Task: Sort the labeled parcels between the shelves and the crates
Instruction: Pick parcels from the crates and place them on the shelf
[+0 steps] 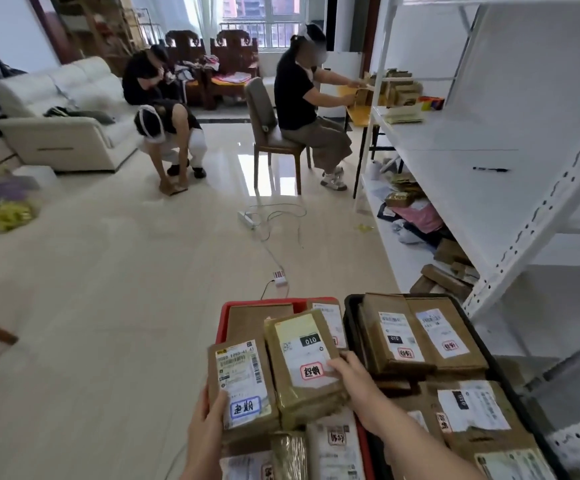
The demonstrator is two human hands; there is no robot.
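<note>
Glossy pale floor tiles (115, 306) stretch through a living room toward a bright window (264, 12). Down at the near edge, the left hand (209, 424) holds a brown parcel with a blue-stamped label (241, 386), thumb curled over its lower label corner and the fingers hidden behind it. Just beside it, touching along one edge, the right hand (350, 375) grips a thicker parcel with a red-stamped label (304, 362), fingers wrapped over its right edge. Both parcels are lifted, tilted toward the camera, above the red crate (224, 320), which carries more labeled parcels beneath them. Directly to the right of it stands a black crate (349, 306), packed with brown parcels lying label-up, two of them stacked at its far end (420, 334).

Right of the crates rises a white metal shelving unit (489, 188). A black pen (490, 169) lies on its middle shelf, and loose parcels and bags sit on the lowest shelf (430, 237). On the floor ahead lie a power strip with cables (248, 218) and a small scanner-like device (279, 277).

Farther off, one person sits on a chair (264, 133) working at parcels on an orange table (361, 114), another person crouches over a small box on the floor (174, 187), and a third bends forward near a white sofa (60, 116).
</note>
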